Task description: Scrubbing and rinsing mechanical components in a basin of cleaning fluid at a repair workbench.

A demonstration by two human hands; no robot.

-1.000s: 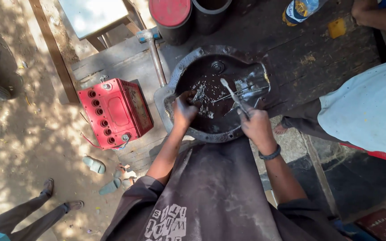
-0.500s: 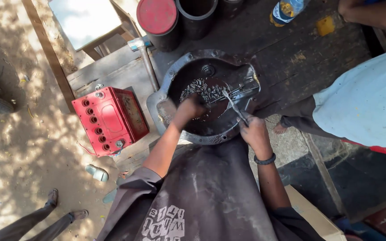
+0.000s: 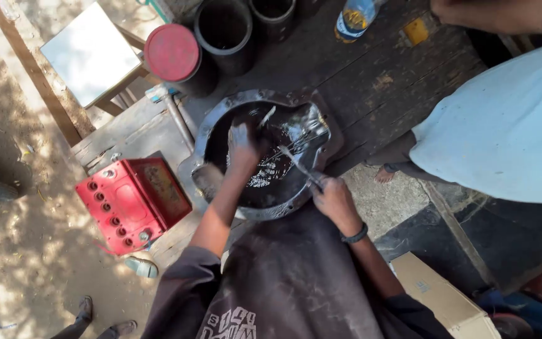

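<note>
A round, dark metal basin (image 3: 217, 122) holding black oily liquid and small metal parts sits on a dark wooden bench. My left hand (image 3: 243, 147) is down inside the basin, wet and palm down on the liquid; whether it grips anything is hidden. At the basin's near right rim, my right hand (image 3: 334, 199) is closed around a thin metal tool (image 3: 296, 162) that points up and left into the basin.
A red battery case (image 3: 133, 201) lies left of the basin. Behind it stand a red-lidded can (image 3: 172, 53), black cylinders (image 3: 224, 31), a bottle (image 3: 354, 16) and a white stool (image 3: 89, 53). Another person in a pale shirt (image 3: 503, 125) stands at the right. A cardboard box (image 3: 440, 295) is lower right.
My left hand has moved deeper into the basin, away from its near left rim. My right hand has stayed at the near rim with the tool. The camera has shifted.
</note>
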